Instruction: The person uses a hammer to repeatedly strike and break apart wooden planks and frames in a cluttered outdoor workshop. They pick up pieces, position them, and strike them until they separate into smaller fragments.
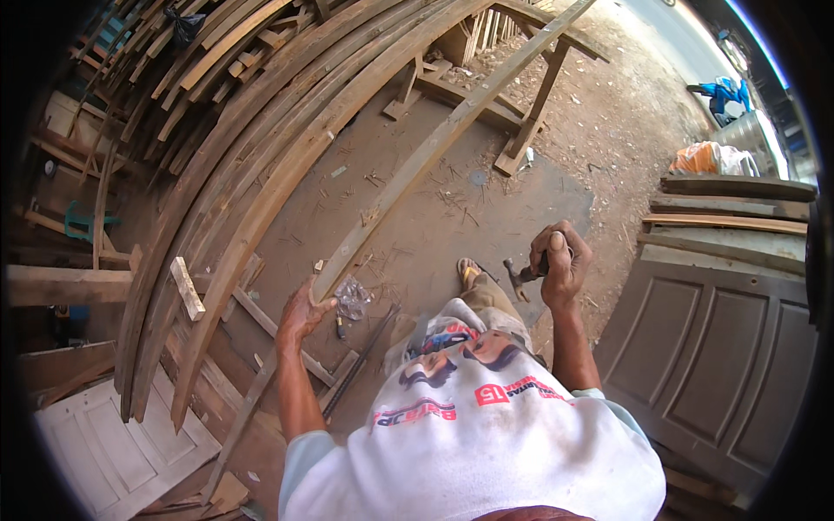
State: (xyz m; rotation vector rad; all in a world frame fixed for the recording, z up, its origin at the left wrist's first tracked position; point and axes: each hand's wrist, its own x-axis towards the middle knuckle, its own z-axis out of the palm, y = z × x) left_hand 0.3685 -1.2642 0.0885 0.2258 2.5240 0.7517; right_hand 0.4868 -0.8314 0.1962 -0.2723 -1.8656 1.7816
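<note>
My left hand (300, 314) is wrapped over a long wooden beam (408, 174), its thumb lying across the top face. From that hand the beam runs away to the far right, over a wooden trestle (526, 130). Raised to the right of the beam, my right hand (565, 260) is closed around a hammer (516, 280). The hammer's metal head hangs to the left of the fist, apart from the beam; most of the handle is hidden by my fingers. Beside my left hand, on the floor, are a crumpled clear plastic bag (352, 298) and a small dark-handled tool (340, 326).
Several long beams (261, 174) lie side by side on the left, with a short wood block (187, 288) on them. A pale panelled door (122, 447) lies lower left; a brown one (712, 347) stands right. Nails (456, 204) and scraps litter the floor sheet.
</note>
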